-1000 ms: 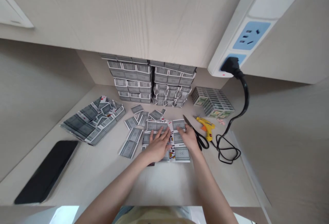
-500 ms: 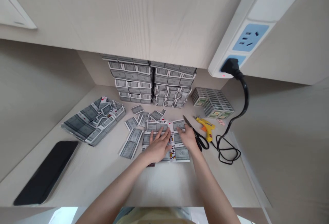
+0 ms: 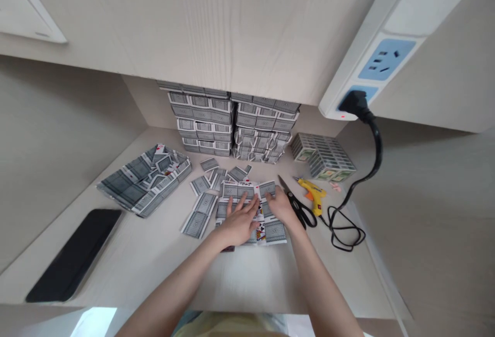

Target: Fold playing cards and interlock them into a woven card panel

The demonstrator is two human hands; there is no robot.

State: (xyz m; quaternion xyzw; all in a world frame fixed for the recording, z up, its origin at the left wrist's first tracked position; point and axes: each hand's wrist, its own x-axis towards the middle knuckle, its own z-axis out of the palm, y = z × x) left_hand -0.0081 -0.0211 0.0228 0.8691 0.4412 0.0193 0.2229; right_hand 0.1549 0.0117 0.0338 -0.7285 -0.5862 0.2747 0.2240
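A flat panel of joined playing cards [image 3: 275,232] lies on the desk, mostly grey patterned backs with a strip of card faces showing between them. My left hand [image 3: 240,224] rests on its left part, fingers spread and palm down. On the panel's right part, my right hand [image 3: 279,205] presses near the upper edge with bent fingers; the fingertips touch the card surface, and no held thing shows. Loose folded cards [image 3: 200,185] lie just left of and behind the panel, and a longer two-card strip [image 3: 199,215] sits beside it.
Black scissors [image 3: 297,204], a yellow glue gun [image 3: 314,194] and its looped cord lie at right. Stacked card boxes [image 3: 207,115] stand behind, with packed card decks [image 3: 328,156] beside them. An open card box [image 3: 145,182] and a black phone-like slab [image 3: 73,257] are left. A power strip [image 3: 371,53] hangs above.
The whole view has shifted slightly, so things appear a little further right. Both hands stay on the card panel in nearly the same places.
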